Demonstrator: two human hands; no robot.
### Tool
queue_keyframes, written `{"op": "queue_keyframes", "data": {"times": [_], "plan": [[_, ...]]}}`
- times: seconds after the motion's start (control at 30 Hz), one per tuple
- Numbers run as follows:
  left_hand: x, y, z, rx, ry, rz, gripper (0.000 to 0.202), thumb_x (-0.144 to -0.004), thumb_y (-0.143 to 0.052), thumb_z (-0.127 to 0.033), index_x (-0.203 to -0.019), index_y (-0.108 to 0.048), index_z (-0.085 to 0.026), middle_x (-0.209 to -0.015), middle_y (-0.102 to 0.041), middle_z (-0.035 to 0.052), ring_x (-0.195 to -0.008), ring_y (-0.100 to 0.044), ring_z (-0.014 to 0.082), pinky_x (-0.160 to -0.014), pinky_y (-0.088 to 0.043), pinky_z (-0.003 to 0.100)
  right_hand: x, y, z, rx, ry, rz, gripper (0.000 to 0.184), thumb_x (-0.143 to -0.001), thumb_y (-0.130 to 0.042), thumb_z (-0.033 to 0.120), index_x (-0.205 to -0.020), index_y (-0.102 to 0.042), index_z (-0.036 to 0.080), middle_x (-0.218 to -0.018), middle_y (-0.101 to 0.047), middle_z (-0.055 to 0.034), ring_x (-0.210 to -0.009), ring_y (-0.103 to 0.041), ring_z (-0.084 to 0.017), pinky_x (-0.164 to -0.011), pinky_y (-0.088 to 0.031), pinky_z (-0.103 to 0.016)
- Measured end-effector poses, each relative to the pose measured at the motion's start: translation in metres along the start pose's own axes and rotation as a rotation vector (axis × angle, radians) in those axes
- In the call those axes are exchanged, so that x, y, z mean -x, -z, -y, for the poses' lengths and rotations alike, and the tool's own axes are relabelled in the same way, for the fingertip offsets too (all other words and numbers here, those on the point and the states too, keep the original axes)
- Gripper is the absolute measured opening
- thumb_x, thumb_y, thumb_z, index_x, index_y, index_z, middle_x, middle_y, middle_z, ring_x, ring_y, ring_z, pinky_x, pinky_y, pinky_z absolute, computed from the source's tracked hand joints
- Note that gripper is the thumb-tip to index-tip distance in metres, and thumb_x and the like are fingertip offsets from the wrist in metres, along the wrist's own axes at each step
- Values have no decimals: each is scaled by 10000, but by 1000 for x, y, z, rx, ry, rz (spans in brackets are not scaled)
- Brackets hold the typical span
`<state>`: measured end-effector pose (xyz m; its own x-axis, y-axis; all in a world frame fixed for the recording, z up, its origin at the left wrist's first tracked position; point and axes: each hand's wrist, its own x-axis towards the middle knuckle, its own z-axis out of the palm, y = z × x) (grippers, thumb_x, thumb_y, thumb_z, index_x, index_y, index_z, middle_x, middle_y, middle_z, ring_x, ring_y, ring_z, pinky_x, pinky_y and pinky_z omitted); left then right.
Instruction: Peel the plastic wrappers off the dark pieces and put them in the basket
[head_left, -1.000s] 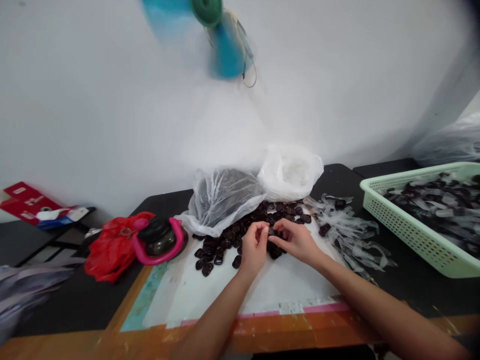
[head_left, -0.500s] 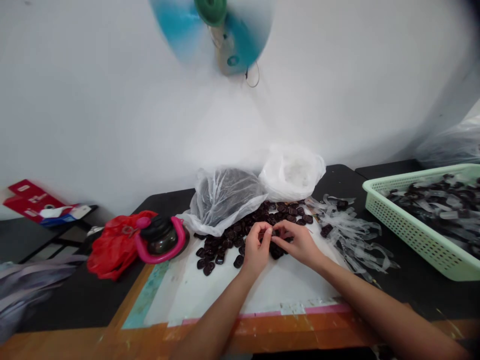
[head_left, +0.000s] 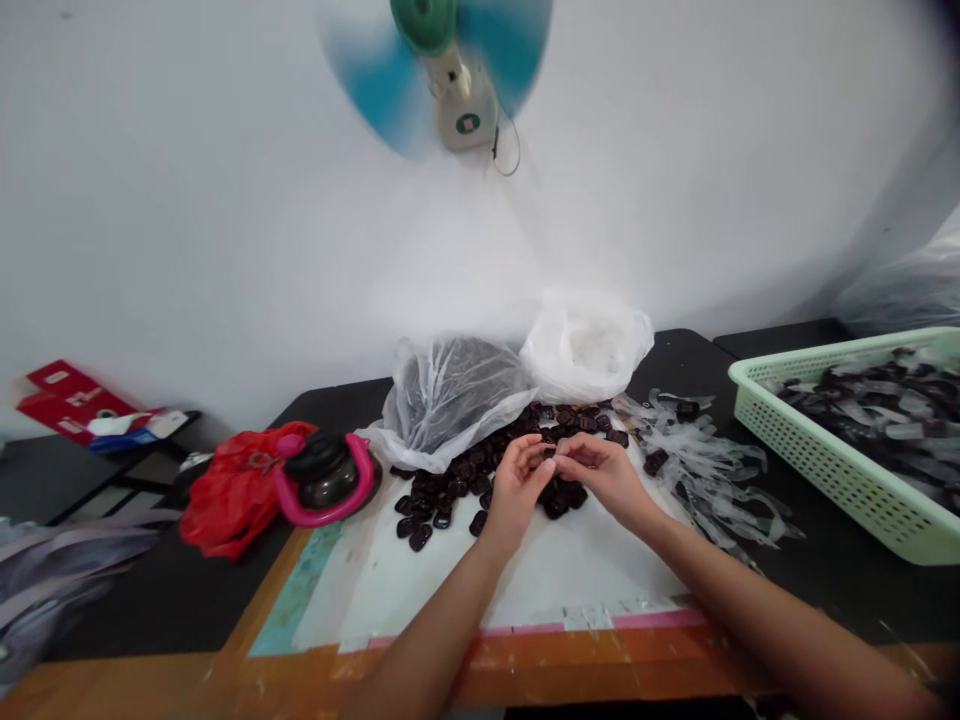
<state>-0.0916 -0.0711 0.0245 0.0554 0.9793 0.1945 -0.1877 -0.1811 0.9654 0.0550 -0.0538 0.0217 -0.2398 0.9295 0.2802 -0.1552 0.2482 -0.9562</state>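
Over a pile of dark, glossy, rounded-square pieces, my left hand and my right hand meet fingertip to fingertip. Both are closed in a pinch. A small dark bit shows between them, but the fingers hide most of it and its kind cannot be made out. The pieces lie on a white sheet. To the right of my right hand is a bundle of clear plastic strips, with a few dark pieces among them.
Behind the pile sit a clear plastic bag and a white bag. A dark pot-like item with a pink ring handle and a red bag stand left. At right is a green basket. A fan spins above.
The fingers of my left hand have loosened and spread slightly, while the fingertips of both hands stay together. The whole view has shifted a little.
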Motion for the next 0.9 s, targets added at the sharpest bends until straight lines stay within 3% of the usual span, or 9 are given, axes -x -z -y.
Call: {"op": "queue_keyframes", "data": {"times": [0.13,0.27,0.4,0.6,0.9], "plan": [[-1,0,2,57,-5,67,306,-761,-669,-253,-1053,-642,-169,-1107,-638,86,-1044,-566,199,-940,-406,317,0,0,0,-99,-44,-51,232,-706,-716,401,-740,-662,179,-827,-602,-21,-712,-544,-127,-625,-480,-244],[-2,1,6,192,96,41,334,-708,-722,-241,-1031,-662,-178,-1042,-660,71,-927,-591,175,-767,-456,261,0,0,1,-133,-90,-60,214,-709,-723,386,-777,-691,186,-728,-582,-4,-624,-507,-100,-520,-445,-199],[-2,0,7,287,153,20,311,-657,-763,-206,-954,-671,-187,-917,-665,33,-738,-568,101,-641,-424,206,-1,3,5,-323,-162,-9,209,-733,-712,372,-826,-679,188,-551,-500,42,-459,-409,-57,-421,-366,-173],[-4,3,9,237,143,0,333,-662,-764,-249,-977,-689,-174,-842,-650,35,-760,-559,120,-694,-428,245,-1,9,7,-347,-277,164,254,-738,-701,378,-684,-617,144,-599,-594,-4,-437,-509,-79,-442,-439,-210],[-3,4,13,129,77,24,278,-636,-776,-200,-896,-685,-167,-815,-648,21,-765,-551,110,-739,-426,235,-3,13,8,-315,-447,150,211,-640,-733,287,-645,-575,147,-529,-560,24,-416,-476,-69,-426,-451,-199]]}}
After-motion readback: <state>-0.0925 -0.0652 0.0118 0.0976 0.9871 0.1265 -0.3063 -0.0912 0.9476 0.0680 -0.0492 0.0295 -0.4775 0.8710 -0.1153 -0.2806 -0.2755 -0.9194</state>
